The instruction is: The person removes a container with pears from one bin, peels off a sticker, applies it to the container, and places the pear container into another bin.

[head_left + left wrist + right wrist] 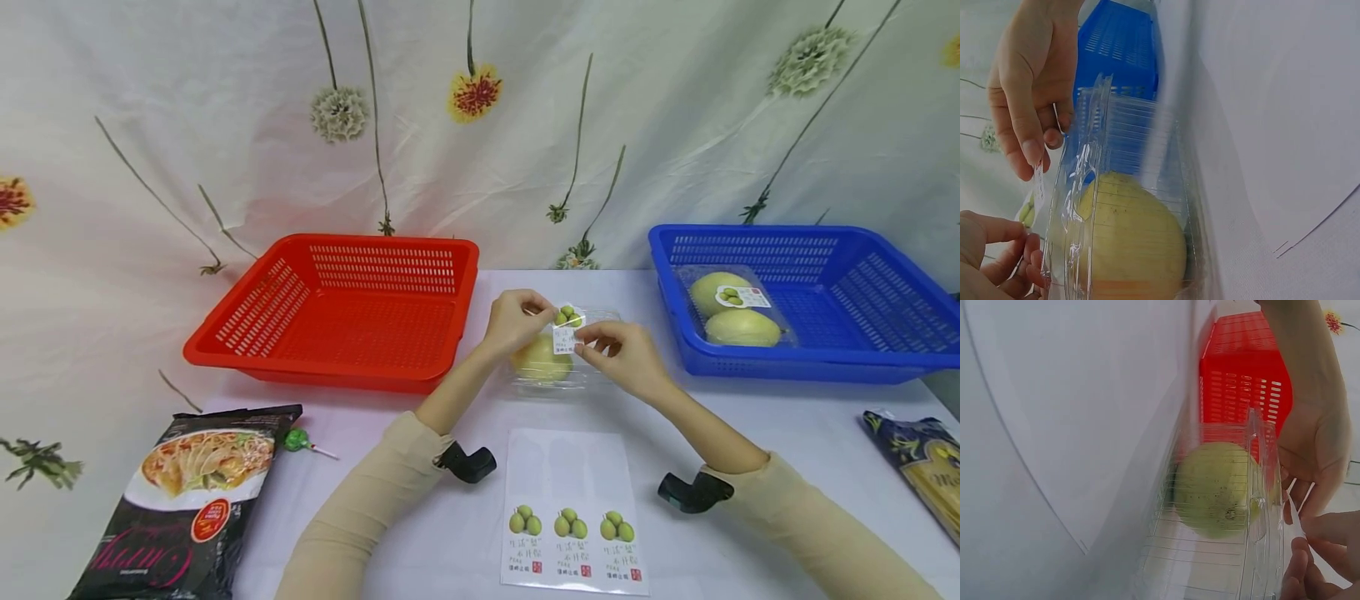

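Note:
Above a clear plastic clamshell box (551, 387), both hands hold one label sticker (567, 332) printed with green fruit. The left hand (517, 321) pinches its upper left edge between thumb and fingertips; the right hand (626, 357) pinches its lower right edge. Inside the box lies a yellow-green fruit (1132, 237), round and smooth like a melon or pear. In the right wrist view the sticker (1295, 515) is seen edge-on beside the lid, and whether it touches the plastic I cannot tell. Nearer the person lies a sticker sheet (567, 467) with three labels along its near end.
A red basket (360, 371) stands left of the box. To the right, a blue basket (847, 360) contains a labelled box of two fruits (742, 327). A black curry noodle packet (187, 500) and a green lollipop (297, 439) lie at left, a dark packet (918, 467) at far right.

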The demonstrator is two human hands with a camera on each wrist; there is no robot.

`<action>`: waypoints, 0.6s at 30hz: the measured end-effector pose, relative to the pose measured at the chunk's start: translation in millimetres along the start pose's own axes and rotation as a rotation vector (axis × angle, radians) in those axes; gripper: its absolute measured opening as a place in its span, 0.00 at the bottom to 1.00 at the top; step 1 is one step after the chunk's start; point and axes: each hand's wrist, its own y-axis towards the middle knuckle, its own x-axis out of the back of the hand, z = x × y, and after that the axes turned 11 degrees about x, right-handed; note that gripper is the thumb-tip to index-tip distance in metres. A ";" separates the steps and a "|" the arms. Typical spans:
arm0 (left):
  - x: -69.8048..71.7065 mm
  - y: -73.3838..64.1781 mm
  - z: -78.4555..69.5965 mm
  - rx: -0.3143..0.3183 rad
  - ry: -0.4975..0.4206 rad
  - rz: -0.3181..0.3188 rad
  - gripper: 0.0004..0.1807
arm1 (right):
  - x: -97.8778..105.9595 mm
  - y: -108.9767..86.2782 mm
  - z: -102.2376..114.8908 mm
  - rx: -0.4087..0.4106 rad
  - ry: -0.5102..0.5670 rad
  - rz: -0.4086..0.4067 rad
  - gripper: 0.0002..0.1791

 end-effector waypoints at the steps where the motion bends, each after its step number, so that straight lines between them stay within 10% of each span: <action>1: -0.5 0.2 0.0 -0.003 0.005 -0.002 0.06 | -0.4 -0.2 -0.4 0.010 -0.017 -0.001 0.08; 18: -3.0 0.6 1.7 -0.029 0.088 -0.014 0.07 | -2.6 0.8 -3.8 0.094 -0.097 0.057 0.06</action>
